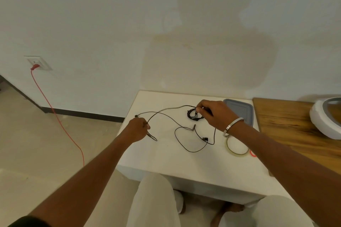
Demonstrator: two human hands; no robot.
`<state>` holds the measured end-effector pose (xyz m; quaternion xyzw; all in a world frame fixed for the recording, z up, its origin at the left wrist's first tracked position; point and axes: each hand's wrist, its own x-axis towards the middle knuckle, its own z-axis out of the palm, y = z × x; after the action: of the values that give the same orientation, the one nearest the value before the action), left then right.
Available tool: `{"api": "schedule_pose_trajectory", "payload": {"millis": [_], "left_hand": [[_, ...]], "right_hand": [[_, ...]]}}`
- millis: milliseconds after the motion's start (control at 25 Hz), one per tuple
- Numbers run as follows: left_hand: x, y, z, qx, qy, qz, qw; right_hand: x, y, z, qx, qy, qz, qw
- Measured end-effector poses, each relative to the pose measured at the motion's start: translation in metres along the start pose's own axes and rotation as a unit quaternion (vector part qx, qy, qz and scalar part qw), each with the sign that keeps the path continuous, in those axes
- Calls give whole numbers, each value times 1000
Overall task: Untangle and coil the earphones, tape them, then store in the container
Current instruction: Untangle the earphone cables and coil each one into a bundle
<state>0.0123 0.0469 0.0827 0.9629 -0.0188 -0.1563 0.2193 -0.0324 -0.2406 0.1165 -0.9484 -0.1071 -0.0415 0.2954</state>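
Black earphones [186, 135] lie spread in loose loops across the white table [177, 164]. My left hand [137, 131] pinches the cable near the table's left edge, with a plug end sticking out past my fingers. My right hand [215, 114] pinches the cable at a tangled black bundle [193, 115] near the table's back. A stretch of cable arcs between the two hands. One earbud [204, 138] rests on the table in front of the right hand. A roll of clear tape [237, 145] lies under my right wrist. The grey container [239, 111] sits behind my right hand.
A wooden table [295, 131] adjoins on the right, with a white round device [326, 116] on it. A red cord [57, 116] runs from a wall socket [37, 62] down to the floor at left. My knees are under the table's front edge.
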Motion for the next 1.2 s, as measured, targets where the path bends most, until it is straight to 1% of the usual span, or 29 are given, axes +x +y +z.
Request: {"api": "schedule_pose_trajectory", "payload": {"millis": [80,160,200,240,280,320,360,400,440,480,600,640,800,920,1000,1080,1120,1200], "left_hand": [[-1,10,3,14,-32,-12,999],[-3,27,3,91,-61,-37,993],[-7,38,2,102,-74,-39,991],[-12,51,-1,74,-83,-4,994],[-16,63,-3,20,-82,67,994],[-21,76,-5,-36,-74,152,985],[-24,85,-6,-84,-61,227,968],[-25,93,-7,-113,-48,273,954],[-25,98,-9,-127,-36,290,948],[-24,101,-10,-132,-26,290,948],[-20,98,-15,-91,36,299,949],[-18,94,-18,-90,66,298,948],[-6,64,-32,-130,178,248,944],[2,37,-39,-152,208,191,947],[6,22,-42,-148,233,144,950],[8,10,-40,-127,238,106,957],[9,7,-38,-123,229,89,961],[12,10,-31,-98,185,39,977]], "right_hand": [[3,-5,1,8,-1,-8,1000],[5,-9,3,15,-5,-21,1000],[6,-10,4,15,-9,-27,999],[7,-12,5,13,-12,-33,999],[8,-14,6,11,-14,-38,999],[9,-16,7,9,-14,-44,999],[10,-17,7,9,-12,-49,999],[11,-18,8,11,-11,-53,998],[12,-19,8,15,-11,-57,998],[12,-20,8,17,-14,-59,998],[11,-17,6,21,-14,-49,999],[11,-15,4,28,-13,-40,999],[8,-5,-2,34,-10,-10,999],[4,7,-7,8,-13,1,1000],[2,14,-12,1,-8,12,1000],[1,18,-17,8,0,19,1000],[2,18,-18,9,3,18,1000],[4,15,-18,10,8,9,1000]]}}
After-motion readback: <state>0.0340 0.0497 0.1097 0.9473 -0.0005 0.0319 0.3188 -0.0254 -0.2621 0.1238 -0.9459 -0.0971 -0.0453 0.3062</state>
